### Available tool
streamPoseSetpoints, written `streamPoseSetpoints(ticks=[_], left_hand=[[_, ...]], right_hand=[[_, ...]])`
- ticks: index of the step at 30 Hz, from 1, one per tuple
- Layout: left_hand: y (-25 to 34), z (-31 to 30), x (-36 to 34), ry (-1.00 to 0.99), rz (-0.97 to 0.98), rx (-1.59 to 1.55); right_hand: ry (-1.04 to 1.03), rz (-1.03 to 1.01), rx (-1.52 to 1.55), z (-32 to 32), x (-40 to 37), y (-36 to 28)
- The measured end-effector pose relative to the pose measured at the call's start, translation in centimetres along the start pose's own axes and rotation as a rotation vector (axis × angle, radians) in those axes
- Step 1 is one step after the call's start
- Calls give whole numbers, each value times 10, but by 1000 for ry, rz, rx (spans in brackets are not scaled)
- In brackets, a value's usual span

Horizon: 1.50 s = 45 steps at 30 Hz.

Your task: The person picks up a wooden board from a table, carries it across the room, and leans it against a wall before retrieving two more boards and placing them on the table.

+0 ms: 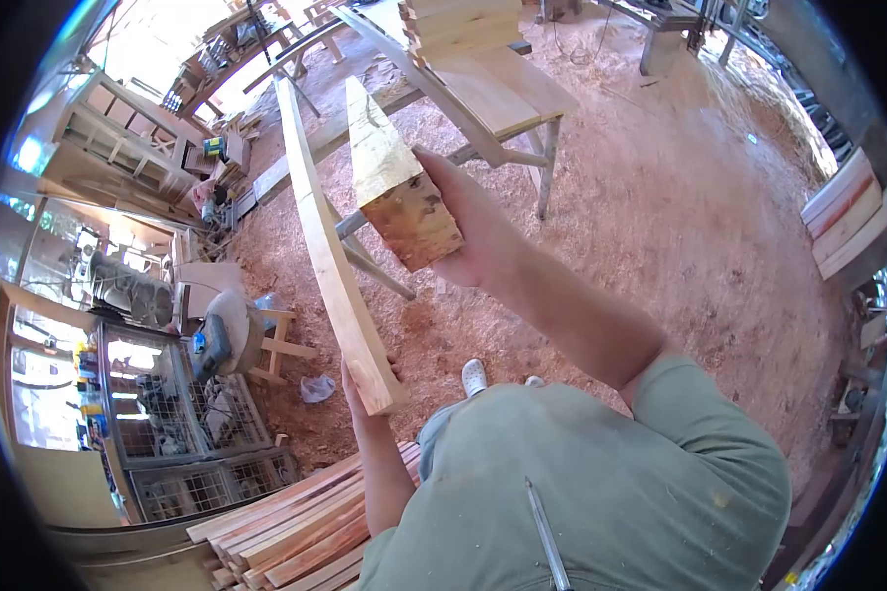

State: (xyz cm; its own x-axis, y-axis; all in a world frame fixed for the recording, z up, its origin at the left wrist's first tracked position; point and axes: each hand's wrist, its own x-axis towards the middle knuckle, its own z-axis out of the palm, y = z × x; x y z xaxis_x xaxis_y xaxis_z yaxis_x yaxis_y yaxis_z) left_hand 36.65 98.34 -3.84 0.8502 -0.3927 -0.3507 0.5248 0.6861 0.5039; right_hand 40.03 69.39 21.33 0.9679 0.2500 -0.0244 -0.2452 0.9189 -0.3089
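My right hand (478,222) is closed round the near end of a thick wooden beam (384,163), raised up close to the camera. The beam's rough end face is turned toward me, and its length runs away toward the back. Lower down, my left hand (355,394) grips the near end of a long, slender wooden board (323,241). This board slopes up and away to the left of the beam, with a gap between them. Its fingers are partly hidden behind the wood.
Beyond the beam stands a trestle (542,163) bearing planks and a stack of boards (463,25). Cut strips of timber (296,522) lie at lower left. A stool (284,345) and shelves stand left; planks (843,217) lean right. Shavings cover the floor (650,236).
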Motion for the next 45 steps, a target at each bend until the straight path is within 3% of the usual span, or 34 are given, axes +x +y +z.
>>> streamPoseSetpoints(ticks=[4,11,19,25,27,29,31,33,35,38,41,42,45], left_hand=[[1,-9,0,-53,0,4],[0,-2,-5,-61,40,24],[-16,-6,-15,-56,-128,-230],[-13,7,-19,20,-105,-249],[-3,35,-24,1,-110,-283],[8,57,-26,-66,-121,-314],[21,71,-25,-119,-61,-289],[35,116,-31,-129,-38,-390],[50,145,-34,-149,60,-230],[68,185,-22,-300,99,-275],[81,232,-12,-196,202,-171],[80,241,-9,-300,255,-259],[78,251,-14,-343,286,-255]], right_hand=[[-150,-24,65,-13,15,4],[-3,-5,59,-1,15,0],[-10,-34,8,7,0,0],[-57,-21,-16,-7,7,1],[-64,36,-61,-22,7,0],[-234,80,50,-49,7,-2],[-251,63,-92,-63,10,-8],[-218,99,-52,-59,0,-10],[-101,142,-81,-55,-4,-17],[-161,218,-144,-57,-7,-22],[-163,199,-204,-49,-3,-10],[-150,199,-201,-46,-2,-7],[-126,186,-202,-42,-3,-4]])
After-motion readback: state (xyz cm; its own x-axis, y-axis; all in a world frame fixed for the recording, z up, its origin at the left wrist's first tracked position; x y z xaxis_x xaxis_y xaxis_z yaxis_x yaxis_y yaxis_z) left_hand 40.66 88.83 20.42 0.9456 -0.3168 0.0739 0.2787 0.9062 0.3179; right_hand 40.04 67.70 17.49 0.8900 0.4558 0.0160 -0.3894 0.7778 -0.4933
